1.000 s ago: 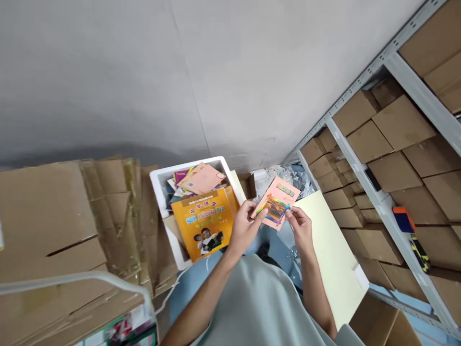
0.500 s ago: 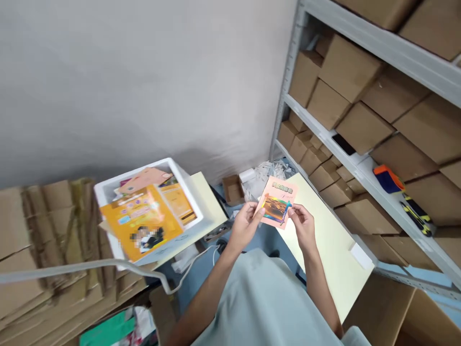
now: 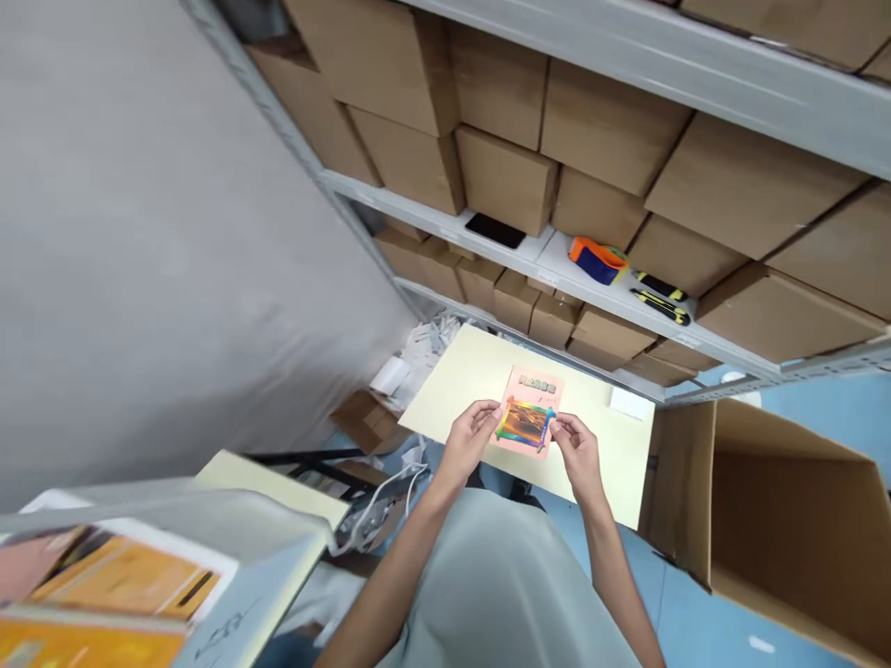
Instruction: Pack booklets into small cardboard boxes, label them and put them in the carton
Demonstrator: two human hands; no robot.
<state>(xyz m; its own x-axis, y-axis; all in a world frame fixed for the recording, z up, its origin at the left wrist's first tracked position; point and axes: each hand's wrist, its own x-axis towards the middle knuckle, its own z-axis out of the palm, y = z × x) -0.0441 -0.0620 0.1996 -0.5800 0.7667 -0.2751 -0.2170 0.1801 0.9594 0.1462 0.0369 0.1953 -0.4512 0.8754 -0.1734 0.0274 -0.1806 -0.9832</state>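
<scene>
Between my two hands is a thin pink booklet [image 3: 535,385] with a title at the top and an orange picture in a rainbow-coloured frame. My left hand [image 3: 475,434] pinches its left edge. On the lower right edge, my right hand [image 3: 576,448] grips it between thumb and fingers. The booklet is held tilted over the near edge of a pale yellow table [image 3: 445,380], its cover facing me. Whether it touches the tabletop I cannot tell.
A small white block [image 3: 630,403] lies on the table's right end. Behind stands a metal shelf [image 3: 432,218] of cardboard boxes, with a black phone [image 3: 495,231] and yellow-black cutters [image 3: 660,305]. An open carton [image 3: 794,520] is at right, a white foam box [image 3: 223,575] of printed matter at lower left.
My view has turned right, so the foam box has slid to the lower left and the table and shelf are now in front. Both hands still hold the booklet.
</scene>
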